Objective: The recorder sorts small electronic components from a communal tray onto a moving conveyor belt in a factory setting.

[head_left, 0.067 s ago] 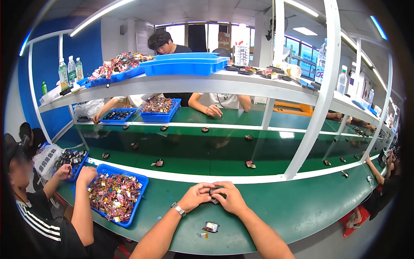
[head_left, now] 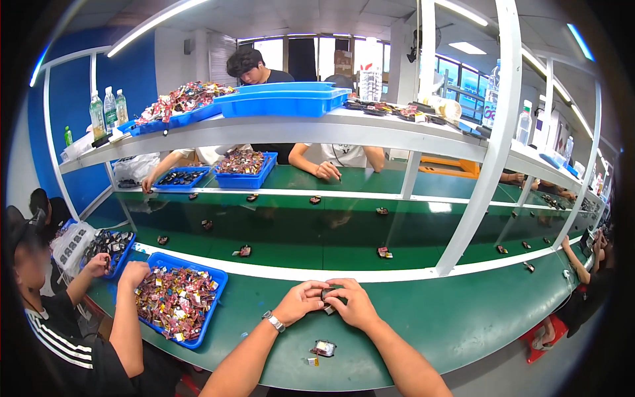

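Observation:
My left hand and my right hand meet over the green work surface, fingers closed around a small black casing. A pale piece shows just below the casing, between my fingertips; the fingers hide most of both. Nearer to me, between my forearms, lies another small dark casing with a silvery-white part in it. Beside that lies a small white and yellow piece, which looks like a battery cell. A metal watch is on my left wrist.
At left, a blue tray holds many small red, white and yellow parts; a co-worker's hands are beside it. Beyond a white ledge, a green belt carries scattered small units. A white shelf with blue trays spans above.

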A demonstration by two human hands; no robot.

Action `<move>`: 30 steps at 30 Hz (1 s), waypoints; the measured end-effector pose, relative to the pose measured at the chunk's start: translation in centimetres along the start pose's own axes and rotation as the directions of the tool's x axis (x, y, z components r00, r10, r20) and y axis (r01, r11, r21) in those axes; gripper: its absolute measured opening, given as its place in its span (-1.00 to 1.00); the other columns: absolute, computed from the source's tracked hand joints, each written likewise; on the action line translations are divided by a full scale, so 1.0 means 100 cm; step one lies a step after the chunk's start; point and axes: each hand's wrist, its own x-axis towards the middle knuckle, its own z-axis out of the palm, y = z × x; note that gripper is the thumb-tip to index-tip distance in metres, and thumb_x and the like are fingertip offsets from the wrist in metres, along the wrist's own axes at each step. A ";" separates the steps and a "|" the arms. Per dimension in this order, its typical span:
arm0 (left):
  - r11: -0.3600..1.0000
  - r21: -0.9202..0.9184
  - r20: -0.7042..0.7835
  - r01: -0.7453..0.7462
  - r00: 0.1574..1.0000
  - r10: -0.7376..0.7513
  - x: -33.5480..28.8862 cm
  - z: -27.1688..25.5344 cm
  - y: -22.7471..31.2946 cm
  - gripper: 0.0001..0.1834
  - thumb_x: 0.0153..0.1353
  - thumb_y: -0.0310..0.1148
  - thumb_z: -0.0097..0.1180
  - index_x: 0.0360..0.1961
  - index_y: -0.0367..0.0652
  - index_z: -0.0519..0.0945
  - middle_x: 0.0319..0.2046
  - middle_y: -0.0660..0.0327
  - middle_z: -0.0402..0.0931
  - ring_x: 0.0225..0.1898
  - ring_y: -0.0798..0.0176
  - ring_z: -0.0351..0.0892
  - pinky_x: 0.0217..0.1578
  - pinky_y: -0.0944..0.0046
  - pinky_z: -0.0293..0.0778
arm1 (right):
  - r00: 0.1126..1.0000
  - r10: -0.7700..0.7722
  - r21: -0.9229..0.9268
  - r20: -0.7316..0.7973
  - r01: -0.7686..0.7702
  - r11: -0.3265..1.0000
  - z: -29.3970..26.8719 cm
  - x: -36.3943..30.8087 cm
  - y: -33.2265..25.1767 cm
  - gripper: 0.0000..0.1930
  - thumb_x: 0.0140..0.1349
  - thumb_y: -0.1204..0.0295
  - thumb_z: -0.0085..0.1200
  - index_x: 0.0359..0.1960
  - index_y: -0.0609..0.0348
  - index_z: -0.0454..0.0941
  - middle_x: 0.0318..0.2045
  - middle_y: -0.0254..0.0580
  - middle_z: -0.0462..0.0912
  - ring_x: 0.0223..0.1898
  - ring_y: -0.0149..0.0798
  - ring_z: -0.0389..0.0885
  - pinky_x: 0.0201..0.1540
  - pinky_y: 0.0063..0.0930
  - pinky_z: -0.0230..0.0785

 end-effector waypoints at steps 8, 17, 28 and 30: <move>0.998 -0.004 -0.054 0.055 0.997 -0.055 0.001 0.001 -0.002 -0.63 0.29 -0.65 -0.07 0.13 -0.30 0.37 0.00 0.08 0.52 0.01 0.22 0.59 0.06 0.20 0.58 | 0.995 0.048 0.086 0.088 -0.056 0.995 -0.003 -0.005 0.000 -0.88 0.15 0.40 0.21 -0.29 0.08 0.69 0.09 -0.28 0.54 0.19 -0.08 0.38 0.25 -0.23 0.26; 0.998 -0.019 -0.064 0.068 0.996 -0.069 0.002 -0.001 -0.005 -0.66 0.33 -0.62 -0.07 0.12 -0.24 0.38 0.02 0.14 0.52 0.02 0.27 0.56 0.06 0.26 0.56 | 0.996 0.031 0.039 -0.084 -0.028 0.999 0.007 -0.005 -0.003 -0.88 0.11 0.39 0.25 -0.31 0.06 0.71 -0.02 -0.25 0.61 0.09 -0.09 0.50 0.17 -0.24 0.35; 0.995 -0.046 -0.093 0.087 0.991 -0.091 0.002 -0.003 -0.006 -0.71 0.35 -0.56 -0.05 0.09 -0.20 0.41 0.00 0.17 0.54 0.03 0.29 0.56 0.04 0.24 0.55 | 0.991 0.034 0.039 -0.128 -0.029 0.999 0.013 -0.006 0.000 -0.87 0.10 0.42 0.24 -0.30 0.04 0.73 -0.04 -0.24 0.63 0.06 -0.10 0.52 0.13 -0.26 0.37; 0.996 -0.057 -0.076 0.074 0.994 -0.079 0.002 -0.004 -0.008 -0.72 0.36 -0.55 -0.04 0.09 -0.19 0.42 -0.01 0.18 0.55 0.02 0.30 0.57 0.04 0.25 0.56 | 0.996 0.043 0.080 -0.083 -0.037 0.996 0.012 -0.007 0.003 -0.86 0.14 0.41 0.21 -0.27 0.04 0.72 -0.01 -0.29 0.60 0.08 -0.12 0.49 0.15 -0.27 0.35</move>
